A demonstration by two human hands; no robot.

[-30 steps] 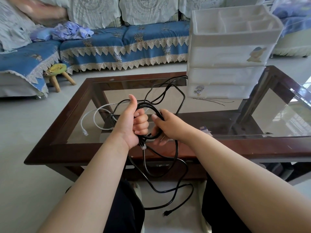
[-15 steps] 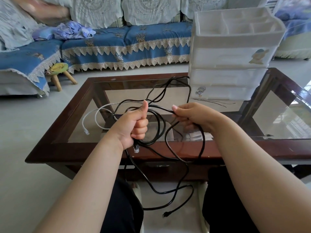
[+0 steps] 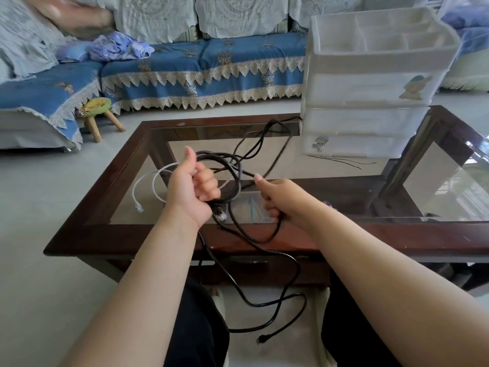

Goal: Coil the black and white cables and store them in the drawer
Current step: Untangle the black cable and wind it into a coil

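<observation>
Black cable (image 3: pixel 232 181) loops sit clamped in the left hand (image 3: pixel 191 189); the right hand (image 3: pixel 275 197) pinches one strand above the table's (image 3: pixel 185 234) near edge.

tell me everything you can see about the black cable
The black cable is thin, round and matte, apparently rubber-sheathed. Part of it is gathered into loose loops gripped in the left hand, with a plug showing just below that fist. The right hand holds a strand running from the loops. More strands trail over the glass-topped table toward the white drawer unit, and a long slack length hangs past the near edge to the floor, ending in a small plug.
</observation>
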